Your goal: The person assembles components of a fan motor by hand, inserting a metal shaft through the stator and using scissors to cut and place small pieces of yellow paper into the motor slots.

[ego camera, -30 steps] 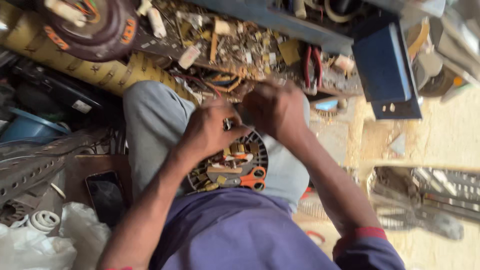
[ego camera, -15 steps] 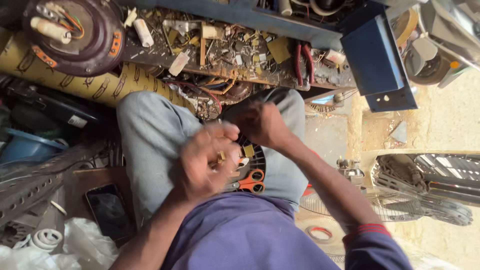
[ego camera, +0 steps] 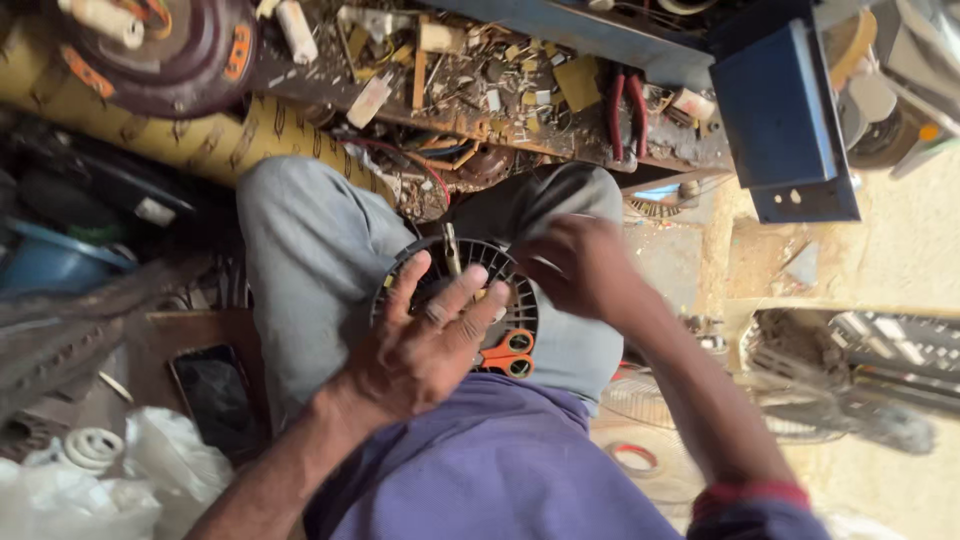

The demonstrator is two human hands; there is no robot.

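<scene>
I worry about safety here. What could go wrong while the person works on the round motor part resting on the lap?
1. The round black slotted motor part rests only on the grey-trousered lap, under the open left hand; it might slide off.
2. The orange-handled scissors lie loose at its edge, near the left hand's fingers, and might cut or fall.
3. The right hand works at the rim; the slots there might pinch it.
</scene>
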